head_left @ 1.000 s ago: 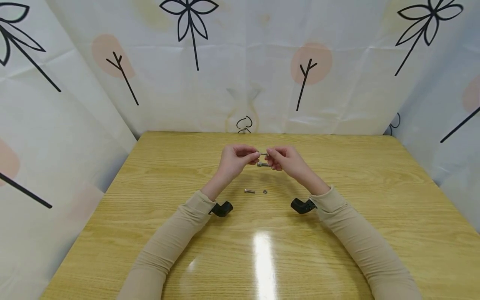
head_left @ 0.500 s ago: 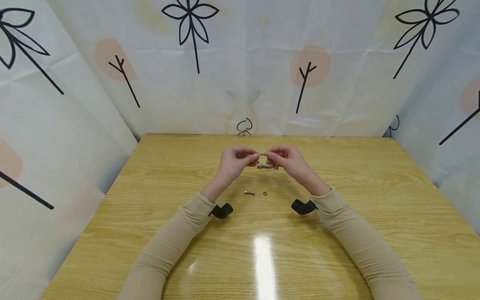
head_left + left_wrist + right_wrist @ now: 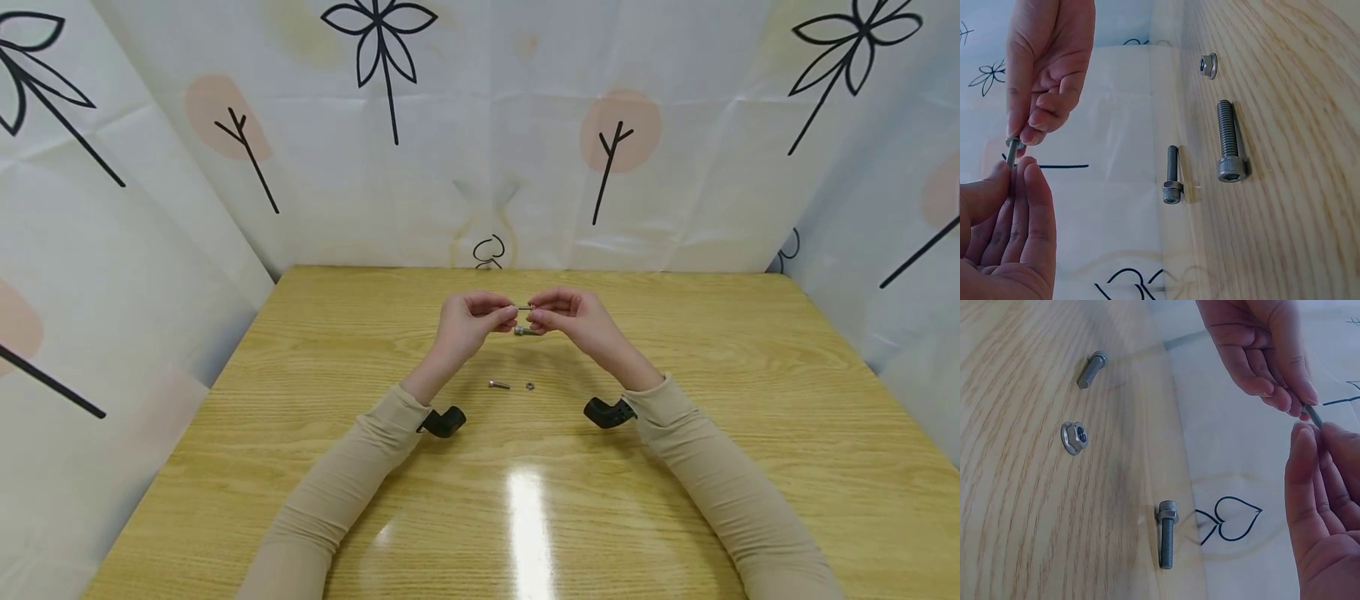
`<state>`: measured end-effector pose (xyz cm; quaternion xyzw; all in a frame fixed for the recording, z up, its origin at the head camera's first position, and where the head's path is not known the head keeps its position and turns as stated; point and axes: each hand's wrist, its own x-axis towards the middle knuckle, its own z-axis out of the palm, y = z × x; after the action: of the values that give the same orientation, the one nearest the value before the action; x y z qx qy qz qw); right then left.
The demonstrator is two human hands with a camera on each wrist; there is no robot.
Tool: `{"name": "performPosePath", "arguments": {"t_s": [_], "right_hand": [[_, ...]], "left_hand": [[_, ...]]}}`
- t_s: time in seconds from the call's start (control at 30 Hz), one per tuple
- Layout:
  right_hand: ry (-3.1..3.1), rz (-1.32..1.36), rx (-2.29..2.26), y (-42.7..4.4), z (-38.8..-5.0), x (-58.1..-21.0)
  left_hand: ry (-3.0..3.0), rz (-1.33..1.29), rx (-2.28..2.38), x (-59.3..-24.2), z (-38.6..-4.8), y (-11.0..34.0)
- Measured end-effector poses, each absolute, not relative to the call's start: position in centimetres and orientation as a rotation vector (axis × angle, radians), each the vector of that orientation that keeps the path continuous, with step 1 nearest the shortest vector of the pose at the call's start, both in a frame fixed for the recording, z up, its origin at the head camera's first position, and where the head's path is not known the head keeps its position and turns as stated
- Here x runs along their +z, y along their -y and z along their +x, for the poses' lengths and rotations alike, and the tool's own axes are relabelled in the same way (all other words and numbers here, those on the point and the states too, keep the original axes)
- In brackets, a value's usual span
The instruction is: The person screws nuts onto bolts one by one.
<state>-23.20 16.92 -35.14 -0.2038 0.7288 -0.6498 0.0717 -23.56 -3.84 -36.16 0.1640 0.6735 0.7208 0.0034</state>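
- By the left hand [image 3: 476, 322], one end of a slim screw [image 3: 1315, 417] is pinched between thumb and fingertips; which end is covered cannot be told.
- By the right hand [image 3: 567, 315], thumb and fingers are brought together on a small flanged piece [image 3: 1014, 143], probably a nut, at the screw's other end.
- Between the two sets of fingers, a short length of shank is left bare; the opposed pinches are presumably used to hold screw and piece in line.
- Both hands are raised above the tabletop [image 3: 360, 333], likely so that room is given for the fingers to turn.
- Below the right fingers, a bolt with a nut on it [image 3: 1167, 534] is laid flat, the nut seated up against its head; in the head view it is partly covered by those fingers.
- Nearer the body than the fingers, a loose bolt [image 3: 498, 384] and a loose flanged nut [image 3: 530, 386] are set side by side, well apart from the hands, perhaps paired for easy pickup.
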Motion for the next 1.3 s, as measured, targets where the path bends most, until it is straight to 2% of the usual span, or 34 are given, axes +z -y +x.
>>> {"name": "performPosePath", "arguments": {"t_s": [0.23, 0.53, 0.8, 1.1, 1.3], "right_hand": [[-2.293, -0.607, -1.816, -16.63, -23.55, -35.27], [-2.179, -0.601, -1.949, -16.83, -23.36, -35.43], [-2.303, -0.565, -1.775, -16.38, -23.65, -35.23], [-2.145, -0.571, -1.957, -16.84, -23.39, -35.18], [-2.240, -0.570, -1.883, -16.67, -23.63, -35.11]], "left_hand": [[-2.103, 0.503, 2.245, -35.99, -23.53, 3.66], [-2.112, 0.494, 2.240, -36.07, -23.38, 3.87], [-2.123, 0.548, 2.241, -36.28, -23.56, 3.74], [-2.166, 0.534, 2.224, -36.37, -23.57, 3.89], [-2.147, 0.554, 2.218, -36.32, -23.65, 3.78]]}}
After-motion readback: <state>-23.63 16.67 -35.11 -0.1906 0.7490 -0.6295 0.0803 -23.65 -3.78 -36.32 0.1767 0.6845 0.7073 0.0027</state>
